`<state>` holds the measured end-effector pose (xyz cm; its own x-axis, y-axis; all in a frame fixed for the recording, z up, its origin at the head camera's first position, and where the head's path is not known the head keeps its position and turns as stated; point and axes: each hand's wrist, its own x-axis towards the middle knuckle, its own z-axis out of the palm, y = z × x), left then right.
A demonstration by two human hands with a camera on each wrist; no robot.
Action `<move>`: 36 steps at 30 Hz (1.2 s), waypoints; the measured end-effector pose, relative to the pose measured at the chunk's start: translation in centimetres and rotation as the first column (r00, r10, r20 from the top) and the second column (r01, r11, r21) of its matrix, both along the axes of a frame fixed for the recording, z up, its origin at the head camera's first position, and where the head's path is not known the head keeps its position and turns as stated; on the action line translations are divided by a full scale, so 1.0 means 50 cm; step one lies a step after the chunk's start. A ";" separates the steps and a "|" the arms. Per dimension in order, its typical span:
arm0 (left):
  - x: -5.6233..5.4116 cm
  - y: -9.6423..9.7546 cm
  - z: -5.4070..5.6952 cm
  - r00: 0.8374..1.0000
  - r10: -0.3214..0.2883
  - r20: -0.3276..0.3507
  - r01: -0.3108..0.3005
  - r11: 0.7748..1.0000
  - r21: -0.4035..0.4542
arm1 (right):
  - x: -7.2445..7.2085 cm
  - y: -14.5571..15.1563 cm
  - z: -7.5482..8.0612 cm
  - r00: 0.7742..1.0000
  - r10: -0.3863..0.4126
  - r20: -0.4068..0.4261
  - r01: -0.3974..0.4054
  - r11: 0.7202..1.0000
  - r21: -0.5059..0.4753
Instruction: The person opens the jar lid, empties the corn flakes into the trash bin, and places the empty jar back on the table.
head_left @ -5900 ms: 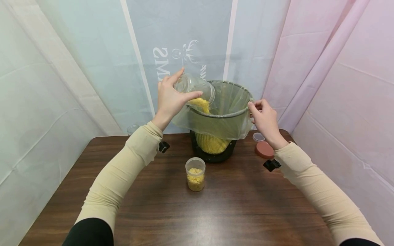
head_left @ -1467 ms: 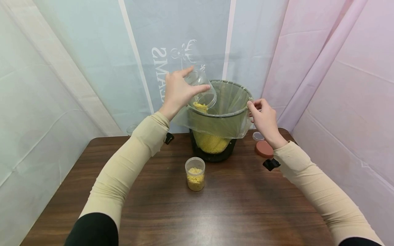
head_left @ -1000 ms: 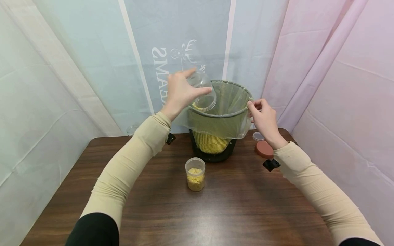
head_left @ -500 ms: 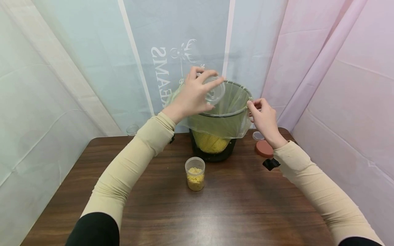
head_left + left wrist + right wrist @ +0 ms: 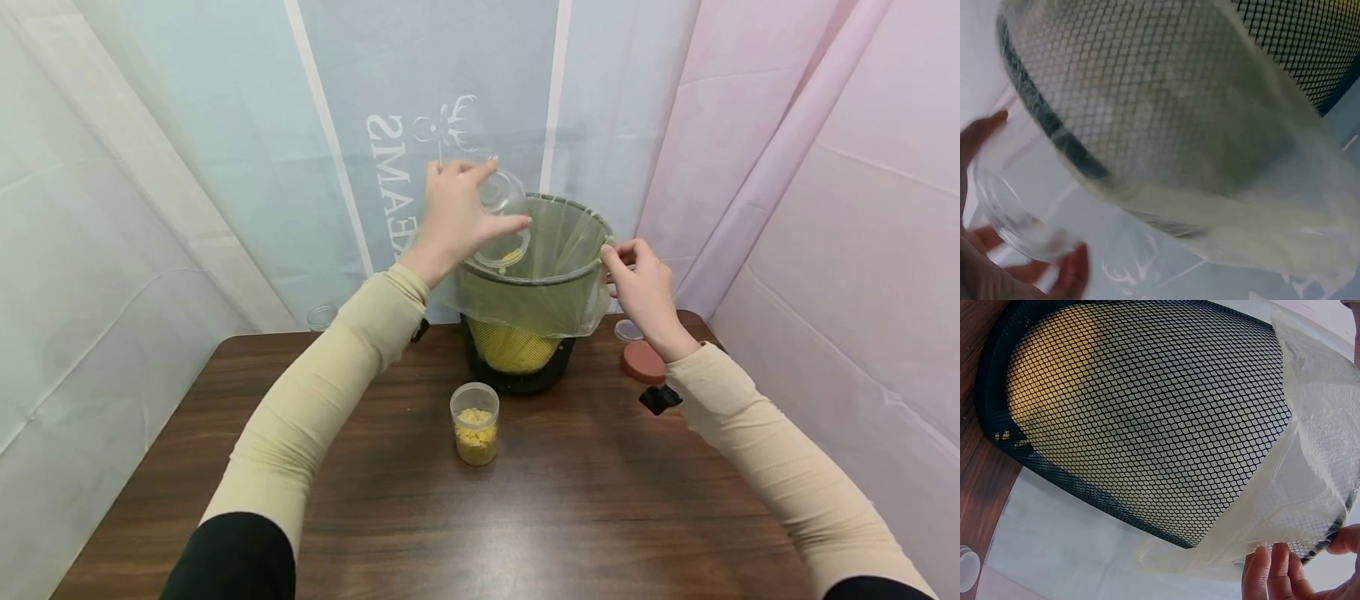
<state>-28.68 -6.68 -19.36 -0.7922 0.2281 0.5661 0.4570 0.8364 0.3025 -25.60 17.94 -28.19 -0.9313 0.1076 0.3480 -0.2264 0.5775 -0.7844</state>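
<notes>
My left hand (image 5: 453, 212) grips a clear jar (image 5: 504, 193) by its side, thumb and fingers spread round it. The jar is tipped mouth down over the left part of a black mesh waste bin (image 5: 517, 354), with a few yellow bits at its mouth. A thin see-through trash bag (image 5: 525, 310) lines the bin and hangs over its rim. My right hand (image 5: 645, 287) pinches the bag at the bin's right rim. Through the mesh, in the right wrist view, a yellow mass (image 5: 1054, 362) shows at the bin's bottom.
In front of the bin stands an upright clear jar (image 5: 475, 433), partly filled with yellow crumbs. A reddish lid (image 5: 643, 362) and a small clear lid (image 5: 628, 331) lie at the right. Another clear container (image 5: 322, 317) is at the back left. A printed curtain hangs behind the table (image 5: 600, 492).
Yellow crumbs have poured from the left hand's jar, leaving only a few bits. That jar moved right and became steeper, turning away briefly half a second ago. The right hand stayed at the rim.
</notes>
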 end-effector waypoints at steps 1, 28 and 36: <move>-0.004 -0.001 0.004 0.999 0.028 0.046 -0.030 0.998 0.051 | 0.000 0.000 0.000 1.000 0.000 -0.003 0.000 1.000 0.001; 0.013 0.009 0.000 0.956 -0.180 -0.231 0.110 0.951 -0.288 | 0.006 0.004 0.002 1.000 -0.008 0.002 0.008 1.000 -0.005; 0.019 0.011 0.005 0.939 -0.152 -0.309 0.088 0.974 -0.211 | 0.006 0.001 0.002 1.000 -0.013 -0.002 0.013 1.000 0.011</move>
<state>-27.72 -6.15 -19.13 -0.5350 0.4387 0.7220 0.6034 0.7966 -0.0369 -25.29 18.01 -28.10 -0.9293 0.1154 0.3510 -0.2204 0.5892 -0.7773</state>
